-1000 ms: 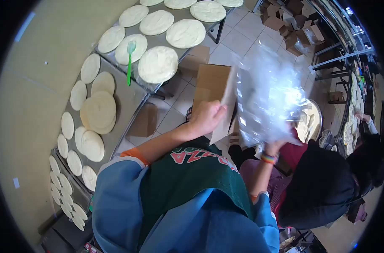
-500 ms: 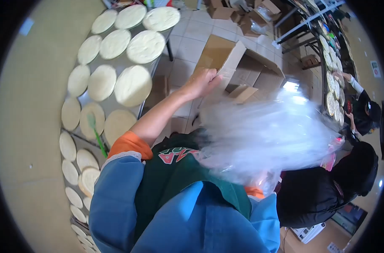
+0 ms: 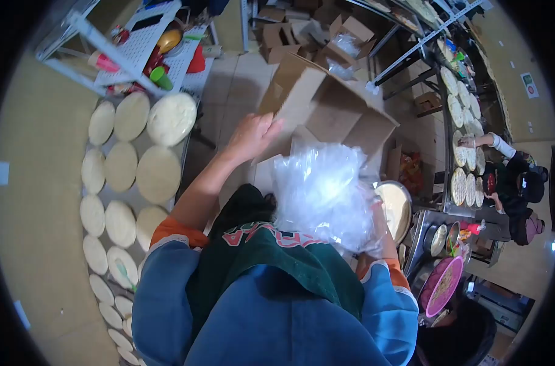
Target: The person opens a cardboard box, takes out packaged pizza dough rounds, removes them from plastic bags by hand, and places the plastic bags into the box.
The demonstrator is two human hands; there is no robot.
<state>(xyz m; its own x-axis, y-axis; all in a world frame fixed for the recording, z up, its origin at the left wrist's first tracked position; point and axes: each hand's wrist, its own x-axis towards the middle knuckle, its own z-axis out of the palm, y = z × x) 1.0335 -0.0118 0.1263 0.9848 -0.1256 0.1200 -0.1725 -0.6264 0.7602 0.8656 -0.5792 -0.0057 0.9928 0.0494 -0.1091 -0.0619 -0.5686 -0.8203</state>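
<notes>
My left hand (image 3: 254, 138) is closed on the near flap of an open cardboard box (image 3: 340, 116), which is tilted in front of me. A bundle of clear plastic bags (image 3: 326, 195) hangs before my apron, just below the box opening. My right hand (image 3: 375, 222) holds the bundle at its right side, partly covered by the plastic. Inside the box, brown walls and a fold show.
On the left, a long table bears many round dough bases (image 3: 121, 166); a green spatula (image 3: 124, 273) lies on one. A white rack (image 3: 100, 46) stands beyond. At right are a pink basket (image 3: 443, 287), a large round pan (image 3: 394, 210) and co-workers (image 3: 521, 183).
The view has turned, bringing the white rack in. The plastic bundle has swung from the right to in front of my apron. The box now shows its open inside, my left hand still on it.
</notes>
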